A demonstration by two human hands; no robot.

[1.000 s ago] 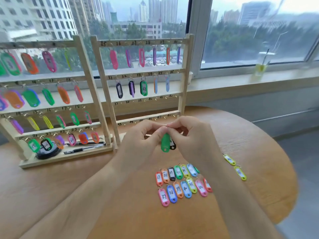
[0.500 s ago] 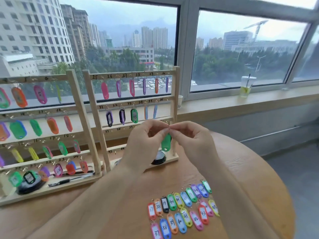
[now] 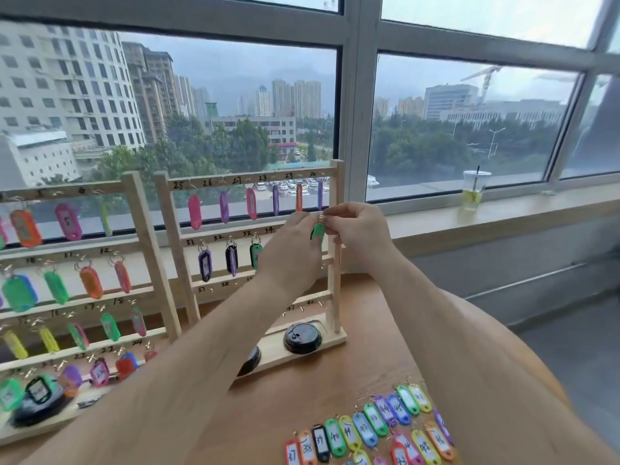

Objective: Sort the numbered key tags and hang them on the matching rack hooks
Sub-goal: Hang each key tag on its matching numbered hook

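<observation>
You are at the hanging step. Your left hand (image 3: 290, 253) and right hand (image 3: 362, 233) meet at the far right end of the second row of the right rack (image 3: 248, 177). The green tag (image 3: 317, 233) dangles between them, just in front of the end post. The fingers (image 3: 335, 213) of both hands are drawn together on the small ring at the tag's top, pinching it; none are spread. The hook is hidden behind your hands and the tag's number cannot be read, so check it against the number written on the rail. The next move looks like a fine one: slip the ring over the hook tip, then release with both hands. After that, the loose tags (image 3: 369, 427) laid in rows on the worktop (image 3: 335, 380) near you are next.
</observation>
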